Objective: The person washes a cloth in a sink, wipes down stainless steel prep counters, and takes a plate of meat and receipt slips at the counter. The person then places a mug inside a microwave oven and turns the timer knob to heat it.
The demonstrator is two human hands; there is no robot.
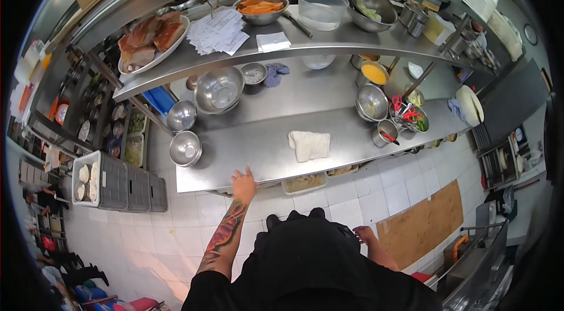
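My left hand reaches to the front edge of the steel worktable, fingers stretched out and apart, holding nothing. At my right side, against the dark clothing, is my right hand. Its fingers are curled by something small and dark that I cannot make out. A folded white cloth lies on the worktable ahead. Closest to my left hand are two steel bowls, one at the front corner and another just behind it.
Above the worktable, a steel shelf holds a meat platter, paper slips and a bowl of orange slices. Red-handled scissors stand at the right. Grey crates are on the left floor, a brown board on the right.
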